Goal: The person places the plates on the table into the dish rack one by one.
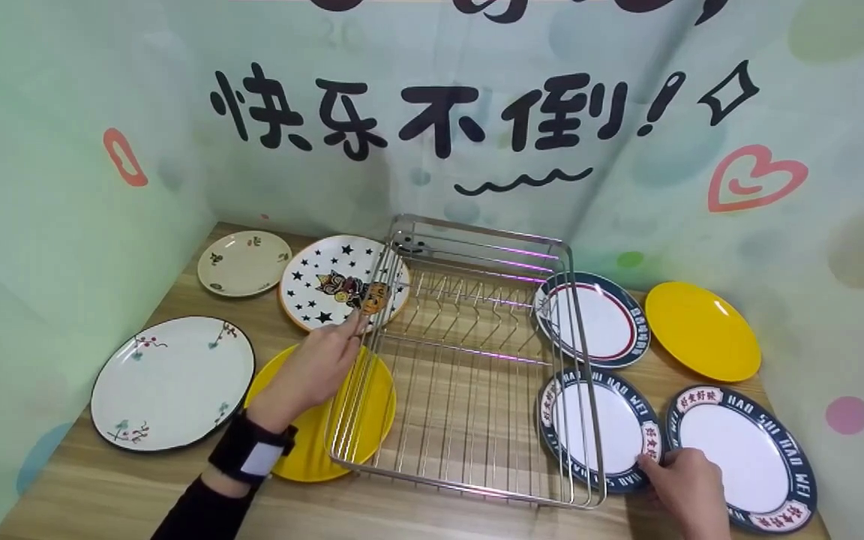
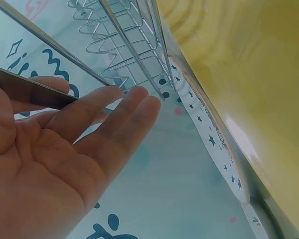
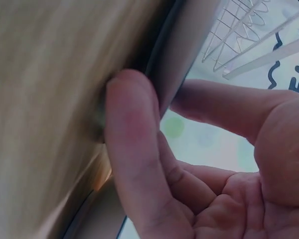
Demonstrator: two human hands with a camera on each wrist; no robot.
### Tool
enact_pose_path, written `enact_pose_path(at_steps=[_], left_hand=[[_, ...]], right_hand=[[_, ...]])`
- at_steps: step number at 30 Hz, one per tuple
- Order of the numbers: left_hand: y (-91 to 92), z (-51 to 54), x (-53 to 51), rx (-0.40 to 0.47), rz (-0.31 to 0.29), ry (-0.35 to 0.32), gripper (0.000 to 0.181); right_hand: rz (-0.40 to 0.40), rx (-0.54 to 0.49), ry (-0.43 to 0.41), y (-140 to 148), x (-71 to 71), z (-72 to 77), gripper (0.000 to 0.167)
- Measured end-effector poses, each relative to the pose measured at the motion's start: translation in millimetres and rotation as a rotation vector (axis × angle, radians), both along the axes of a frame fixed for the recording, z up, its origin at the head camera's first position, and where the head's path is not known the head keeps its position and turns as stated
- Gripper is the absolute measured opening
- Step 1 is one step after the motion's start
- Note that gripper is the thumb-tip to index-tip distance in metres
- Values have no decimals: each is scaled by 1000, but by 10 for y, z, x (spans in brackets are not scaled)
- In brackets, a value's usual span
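A metal wire dish rack point(image 1: 469, 352) stands at the middle of the wooden table. My left hand point(image 1: 319, 367) is at its left side, and in the left wrist view the flat metal rim point(image 2: 27, 89) passes between the thumb and the extended fingers point(image 2: 124, 119). My right hand point(image 1: 687, 484) pinches the near right edge of a navy-rimmed white plate point(image 1: 601, 427), thumb on top. In the right wrist view a finger point(image 3: 132, 124) reaches beneath that plate's edge point(image 3: 182, 50). The plate's left part shows through the rack's wires.
Left of the rack lie a yellow plate point(image 1: 304, 442), a star-patterned plate point(image 1: 319, 266), a small beige plate point(image 1: 241, 266) and a large white plate point(image 1: 177, 382). To the right are another navy-rimmed oval plate point(image 1: 593, 322), a yellow plate point(image 1: 702, 330) and a larger navy-rimmed plate point(image 1: 739, 450). Printed cloth point(image 1: 432, 172) hangs behind.
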State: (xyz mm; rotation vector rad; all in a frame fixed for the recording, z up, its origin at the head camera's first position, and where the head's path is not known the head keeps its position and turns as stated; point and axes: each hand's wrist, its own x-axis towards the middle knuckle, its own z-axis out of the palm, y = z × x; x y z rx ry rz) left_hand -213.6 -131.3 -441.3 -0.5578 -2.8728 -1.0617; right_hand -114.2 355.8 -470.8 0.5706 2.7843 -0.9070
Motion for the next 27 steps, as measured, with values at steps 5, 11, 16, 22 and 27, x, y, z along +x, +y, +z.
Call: enact_pose_path(at_steps=[5,11,16,22,27], left_hand=[[-1,10,8,-1,1,-27,49],[1,4,-2,17,-11,-22,49],[-5,-13,-11,4,-25,21,49],[-6,-10,-10,-2,-26,29,48],[1,-7,-12,5,-24,7,49]], right_hand=[[-4,17,-23,-8,-22,9,29],[0,44,-23,3,-32,-5,29],[-2,63,-13,-4,-33,-7,29],[0,59,4,1,-19,-5,29],[8,66,17,20,-12,-18,30]])
